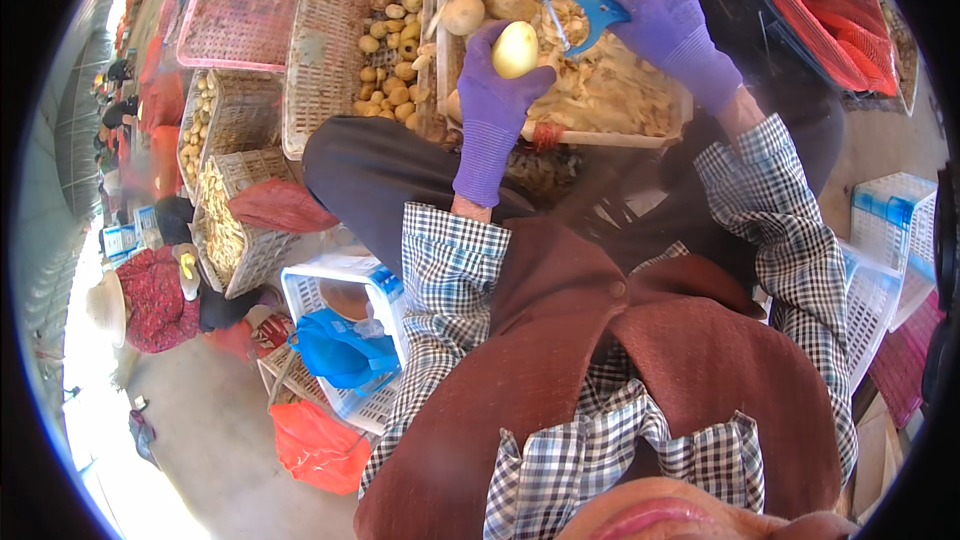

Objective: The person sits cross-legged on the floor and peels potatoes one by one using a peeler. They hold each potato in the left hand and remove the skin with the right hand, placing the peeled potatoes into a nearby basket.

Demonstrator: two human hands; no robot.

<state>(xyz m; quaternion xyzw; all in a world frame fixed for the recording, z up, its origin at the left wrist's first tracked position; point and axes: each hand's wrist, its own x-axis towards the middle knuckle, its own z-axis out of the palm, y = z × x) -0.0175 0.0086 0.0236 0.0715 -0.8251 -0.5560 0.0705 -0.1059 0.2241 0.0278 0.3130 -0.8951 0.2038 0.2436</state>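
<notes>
In my left hand, gloved in purple, I hold a peeled potato with a pale yellow surface. My right hand, in a matching glove, grips a blue Y-shaped peeler. The peeler's blade stands just right of the potato, apart from it. Both hands are above a plastic crate that holds a thick layer of potato peelings. Several unpeeled potatoes lie at this crate's left side, beyond my left hand.
Left of the peelings, another crate holds small potatoes. A pink crate stands farther left. Red mesh sacking is at the upper right. A white-and-blue basket with a blue bag sits by my left side. Another person in a hat works at left.
</notes>
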